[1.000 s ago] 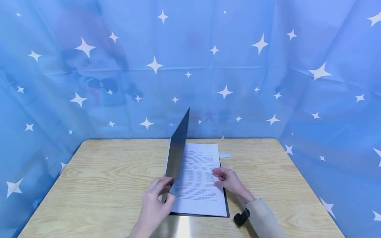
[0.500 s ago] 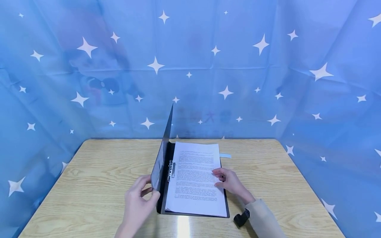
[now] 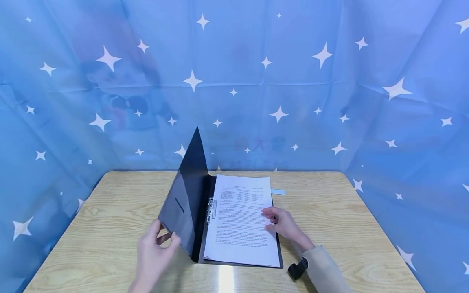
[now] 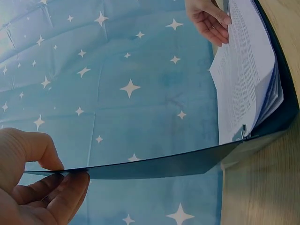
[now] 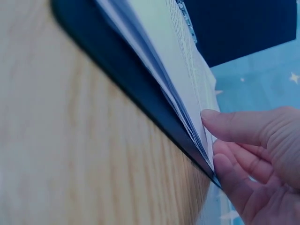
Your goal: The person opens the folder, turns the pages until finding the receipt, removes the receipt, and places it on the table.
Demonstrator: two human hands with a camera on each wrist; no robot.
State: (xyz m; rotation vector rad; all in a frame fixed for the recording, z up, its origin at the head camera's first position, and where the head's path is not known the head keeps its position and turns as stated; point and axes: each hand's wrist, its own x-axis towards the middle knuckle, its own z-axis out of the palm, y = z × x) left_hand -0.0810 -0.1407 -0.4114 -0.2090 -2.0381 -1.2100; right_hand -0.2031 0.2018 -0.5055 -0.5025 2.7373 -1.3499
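Note:
A black folder [image 3: 199, 228] lies with its cover [image 3: 179, 203] raised and tilted left. My left hand [image 3: 155, 252] holds the cover's near outer corner; in the left wrist view its thumb and fingers pinch the thin edge. A stack of printed paper [image 3: 242, 228] lies on the folder's back board, beside a metal clip [image 3: 211, 210] at the spine. My right hand [image 3: 283, 226] rests at the stack's right edge. In the right wrist view the thumb touches the top sheet and a finger touches the edge, without a plain grip.
A light blue tab [image 3: 277, 191] sticks out past the folder's right side. The wooden table [image 3: 348, 228] reaches back to a blue curtain [image 3: 234, 81] with white stars. A black wrist device [image 3: 297, 268] sits at the right sleeve [image 3: 326, 268].
My left hand has swung the folder cover from over the pages to the left, uncovering the spine, the clip and the whole top sheet. The right hand has stayed in place.

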